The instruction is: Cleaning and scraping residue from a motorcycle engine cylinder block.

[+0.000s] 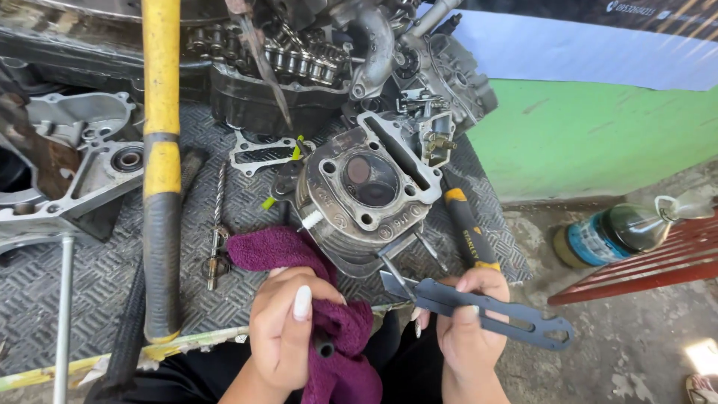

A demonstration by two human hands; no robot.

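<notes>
My left hand grips a purple rag bunched around a small dark part; the rag's free end lies on the ribbed mat. My right hand holds a flat dark metal piece with slotted holes, its pointed end toward the rag. Just beyond both hands a grey engine cylinder head sits on the mat with its round chamber facing up.
A yellow and black bar runs down the ribbed rubber mat. An engine case lies left, an engine block with chain at the back. A yellow-handled tool, a gasket, and a bottle lie around.
</notes>
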